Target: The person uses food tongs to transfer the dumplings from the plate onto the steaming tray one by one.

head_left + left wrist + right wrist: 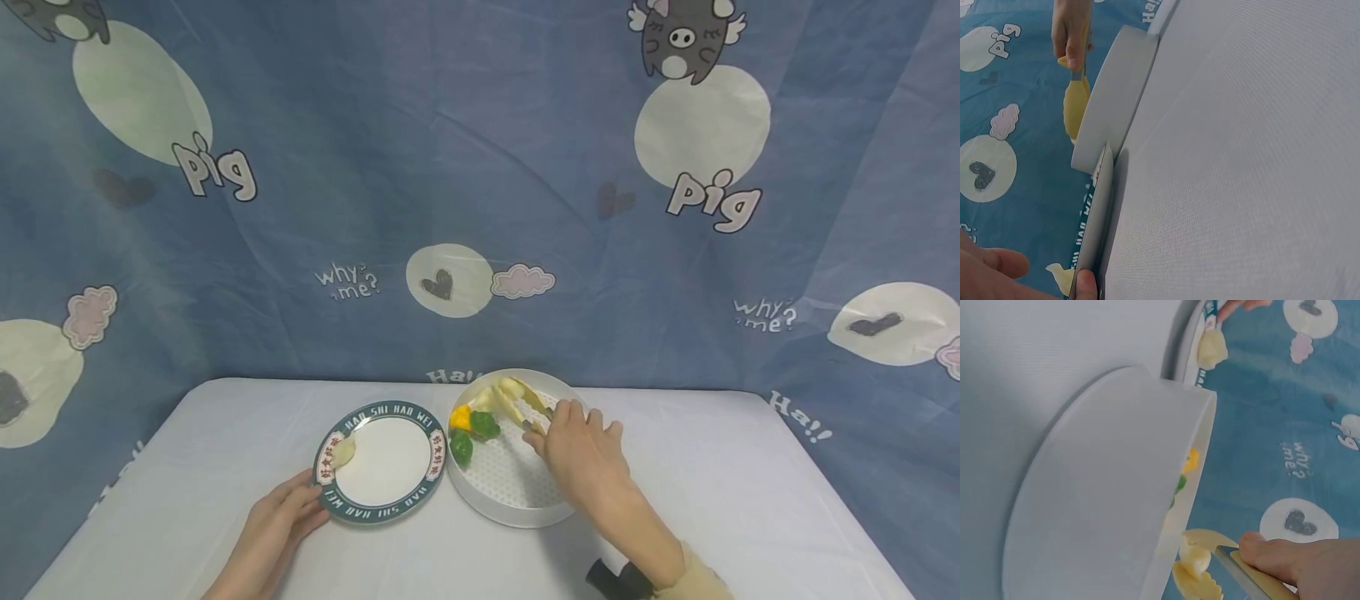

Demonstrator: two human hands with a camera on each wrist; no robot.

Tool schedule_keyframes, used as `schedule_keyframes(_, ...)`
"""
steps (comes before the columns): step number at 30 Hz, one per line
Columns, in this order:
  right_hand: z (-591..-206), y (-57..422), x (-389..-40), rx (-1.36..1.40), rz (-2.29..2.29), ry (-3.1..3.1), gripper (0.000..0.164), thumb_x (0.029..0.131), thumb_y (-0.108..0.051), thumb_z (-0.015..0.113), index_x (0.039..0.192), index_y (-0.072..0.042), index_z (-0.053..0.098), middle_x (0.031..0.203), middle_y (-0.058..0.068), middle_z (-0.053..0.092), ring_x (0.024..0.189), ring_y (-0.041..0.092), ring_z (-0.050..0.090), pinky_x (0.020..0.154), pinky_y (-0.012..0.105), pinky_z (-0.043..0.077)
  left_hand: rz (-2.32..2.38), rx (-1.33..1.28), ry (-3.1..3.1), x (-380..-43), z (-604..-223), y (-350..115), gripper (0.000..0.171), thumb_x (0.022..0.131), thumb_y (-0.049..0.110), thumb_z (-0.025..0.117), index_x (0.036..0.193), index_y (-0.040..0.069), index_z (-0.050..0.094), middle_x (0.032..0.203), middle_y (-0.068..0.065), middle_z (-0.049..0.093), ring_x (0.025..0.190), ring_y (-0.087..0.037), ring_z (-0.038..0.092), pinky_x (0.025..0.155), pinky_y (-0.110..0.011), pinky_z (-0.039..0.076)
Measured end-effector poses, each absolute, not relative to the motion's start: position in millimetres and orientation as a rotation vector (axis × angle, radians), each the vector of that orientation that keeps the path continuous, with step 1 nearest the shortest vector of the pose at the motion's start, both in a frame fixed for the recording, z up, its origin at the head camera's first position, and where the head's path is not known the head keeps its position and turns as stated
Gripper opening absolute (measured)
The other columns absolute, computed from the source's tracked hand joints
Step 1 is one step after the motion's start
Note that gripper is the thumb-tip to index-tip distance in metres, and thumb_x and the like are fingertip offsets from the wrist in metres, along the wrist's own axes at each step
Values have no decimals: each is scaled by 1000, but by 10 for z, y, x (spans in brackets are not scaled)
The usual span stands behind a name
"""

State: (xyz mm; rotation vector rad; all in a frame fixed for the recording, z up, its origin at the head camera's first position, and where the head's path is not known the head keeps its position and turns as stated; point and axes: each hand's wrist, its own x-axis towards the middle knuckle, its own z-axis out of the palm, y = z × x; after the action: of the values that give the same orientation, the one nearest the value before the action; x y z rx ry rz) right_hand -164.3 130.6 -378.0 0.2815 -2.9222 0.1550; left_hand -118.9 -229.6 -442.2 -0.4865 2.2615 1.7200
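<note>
My left hand [277,525] grips the left rim of a white plate [390,462] with a green lettered border. A pale yellowish lump [343,452] lies on that rim; its kind is unclear. My right hand [585,450] holds tongs [1235,569] with grey arms and yellow scalloped tips, over a round white steamer tray [517,517] with a dotted bottom. Between the tips sits a pale piece [1195,559], also of unclear kind. Inside the tray are green peppers [461,448] and a yellow pepper [461,417]. Another pale piece [482,400] shows beside the tips.
Plate and tray stand side by side, nearly touching, on a white-covered table [712,483]. A blue printed cloth [480,183] hangs behind. Near the right forearm is a black object [618,581], partly hidden by the sleeve.
</note>
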Motion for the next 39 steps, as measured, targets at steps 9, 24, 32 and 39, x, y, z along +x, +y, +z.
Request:
schedule_keyframes(9,-3810,1304,-1620,312,111,-2873,49,103,-46,70,91,-2,52,76,6,44,69,24,47,58,34,30,1731,-502,2250,-1191,-4443,-2300,75,114,32,42,164,-17,17,172,-38,18,157,-46,42,105,-15,63)
schedule_keyframes(24,-3822,1277,-1615,317,151,-2888,60,100,-57,70,93,1,55,77,6,43,69,23,44,58,33,27,1714,-485,2261,-1198,-4430,-2307,76,114,34,41,163,-18,17,170,-38,23,157,-48,40,109,-20,62)
schedule_keyframes(32,-3804,1243,-1612,306,183,-2932,60,101,-57,69,98,2,56,79,7,45,72,24,46,59,34,30,1738,-481,2252,-1193,-4435,-2312,75,114,33,41,163,-19,17,170,-39,23,157,-48,41,106,-16,63)
schedule_keyframes(39,-3787,1136,-1594,321,221,-2945,61,100,-58,69,100,2,57,80,8,47,74,26,48,62,37,34,1749,-486,2241,-1199,-4440,-2310,75,114,32,42,163,-19,17,169,-39,24,157,-47,41,108,-18,63)
